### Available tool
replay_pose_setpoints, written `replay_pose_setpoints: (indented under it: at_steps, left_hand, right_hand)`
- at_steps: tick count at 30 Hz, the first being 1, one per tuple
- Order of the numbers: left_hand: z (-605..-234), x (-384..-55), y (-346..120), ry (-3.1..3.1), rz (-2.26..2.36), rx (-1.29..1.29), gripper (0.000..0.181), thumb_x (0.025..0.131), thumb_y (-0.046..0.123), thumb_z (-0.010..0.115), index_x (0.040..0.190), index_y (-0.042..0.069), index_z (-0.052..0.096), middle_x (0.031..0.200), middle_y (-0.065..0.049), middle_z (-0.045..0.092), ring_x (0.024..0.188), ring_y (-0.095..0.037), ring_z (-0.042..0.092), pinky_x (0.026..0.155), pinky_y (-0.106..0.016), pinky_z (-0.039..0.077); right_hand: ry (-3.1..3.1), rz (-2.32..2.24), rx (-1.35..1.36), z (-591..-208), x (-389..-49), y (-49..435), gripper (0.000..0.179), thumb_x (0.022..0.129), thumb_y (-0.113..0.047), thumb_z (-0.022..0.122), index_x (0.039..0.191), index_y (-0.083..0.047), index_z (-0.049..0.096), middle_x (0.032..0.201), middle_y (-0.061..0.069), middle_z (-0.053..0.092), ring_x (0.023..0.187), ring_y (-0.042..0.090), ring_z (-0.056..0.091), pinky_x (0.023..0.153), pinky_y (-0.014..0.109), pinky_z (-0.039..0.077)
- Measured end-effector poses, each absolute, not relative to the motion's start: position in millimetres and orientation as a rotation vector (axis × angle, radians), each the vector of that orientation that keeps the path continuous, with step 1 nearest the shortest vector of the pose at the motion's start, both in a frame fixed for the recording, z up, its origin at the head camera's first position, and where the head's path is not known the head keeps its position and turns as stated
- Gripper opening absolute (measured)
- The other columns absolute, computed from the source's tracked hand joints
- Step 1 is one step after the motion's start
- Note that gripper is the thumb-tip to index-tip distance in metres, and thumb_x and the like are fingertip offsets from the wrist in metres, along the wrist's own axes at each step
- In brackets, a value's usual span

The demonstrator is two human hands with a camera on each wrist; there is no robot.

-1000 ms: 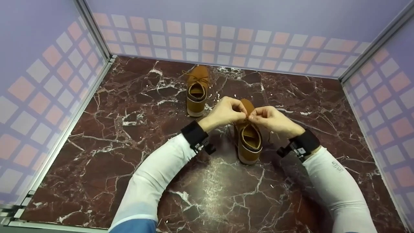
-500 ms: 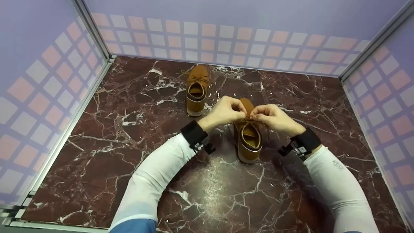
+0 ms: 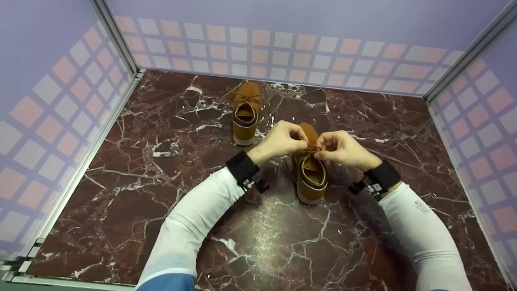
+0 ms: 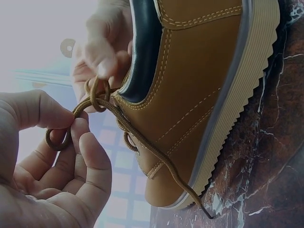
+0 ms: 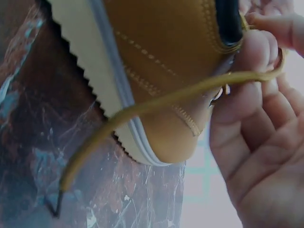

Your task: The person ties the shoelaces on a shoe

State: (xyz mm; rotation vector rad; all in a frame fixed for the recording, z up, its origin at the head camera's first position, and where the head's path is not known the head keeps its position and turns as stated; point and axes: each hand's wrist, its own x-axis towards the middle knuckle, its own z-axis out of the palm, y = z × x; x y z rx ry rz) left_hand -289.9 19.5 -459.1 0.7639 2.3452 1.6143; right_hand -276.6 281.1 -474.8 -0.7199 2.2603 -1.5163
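A tan lace-up shoe point(image 3: 311, 194) stands upright on the marble surface with its toe pointing away. Over its tongue both hands work at the brown shoelace point(image 4: 181, 184). My left hand point(image 3: 278, 139) pinches a bent loop of the lace between thumb and index finger, beside the knot. Across from it, my right hand point(image 3: 343, 149) holds lace at the knot with thumb and fingertips. In the right wrist view a loose lace end point(image 5: 142, 108) hangs across the right fingers and down past the sole. The fingers partly hide the knot.
A matching tan shoe point(image 3: 244, 135), its lace tied in a bow, stands to the left and farther back. Purple panels point(image 3: 278, 52) with pink and white squares border the dark red marble surface point(image 3: 161, 202) at the back and sides.
The right fingers have shifted slightly right, away from the left fingertips, and parted a little round the lace. My left hand stays nearly in place, and both shoes have barely moved.
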Motion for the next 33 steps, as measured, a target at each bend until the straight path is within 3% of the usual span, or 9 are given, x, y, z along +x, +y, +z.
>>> replay_pose_setpoints:
  at_steps: [10, 19, 27, 33]
  left_hand:
    - [-456.6, -286.6, 20.8, 2.356, 1.579, 0.783, 0.011, 0.087, 0.008, 0.075, 0.091, 0.007, 0.085, 0.074, 0.011, 0.071, 0.068, -0.006, 0.062, 0.063, -0.019, 0.051]
    - [-456.1, -283.8, 24.4, 2.402, 1.491, 0.827, 0.019, 0.087, 0.009, 0.075, 0.100, 0.010, 0.089, 0.093, -0.007, 0.087, 0.077, -0.006, 0.065, 0.070, -0.017, 0.050]
    - [-459.1, -280.1, 29.4, 2.482, 1.426, 0.850, 0.014, 0.089, 0.015, 0.082, 0.100, 0.012, 0.090, 0.097, -0.004, 0.088, 0.086, -0.009, 0.070, 0.078, -0.019, 0.053]
    - [-461.7, -276.4, 33.8, 2.540, 1.387, 0.835, 0.009, 0.089, 0.017, 0.088, 0.096, 0.013, 0.091, 0.095, -0.003, 0.089, 0.091, -0.015, 0.075, 0.082, -0.020, 0.056]
  right_hand:
    - [2.355, -1.614, -0.593, -476.2, -276.5, 273.5, 0.012, 0.092, 0.013, 0.074, 0.091, 0.009, 0.062, 0.074, -0.006, 0.072, 0.062, 0.006, 0.064, 0.057, 0.020, 0.056]
    - [2.345, -1.726, -0.485, -477.1, -275.7, 268.4, 0.015, 0.089, 0.014, 0.077, 0.088, 0.001, 0.069, 0.069, -0.007, 0.073, 0.055, 0.005, 0.065, 0.051, 0.018, 0.055]
    - [2.381, -1.752, -0.377, -477.7, -271.1, 266.5, 0.006, 0.090, 0.010, 0.077, 0.093, 0.005, 0.078, 0.070, -0.007, 0.079, 0.057, 0.006, 0.070, 0.054, 0.022, 0.060]
    - [2.143, -1.843, -0.342, -475.3, -268.7, 272.0, 0.015, 0.097, 0.009, 0.072, 0.105, 0.002, 0.083, 0.081, 0.002, 0.084, 0.070, 0.010, 0.080, 0.063, 0.023, 0.067]
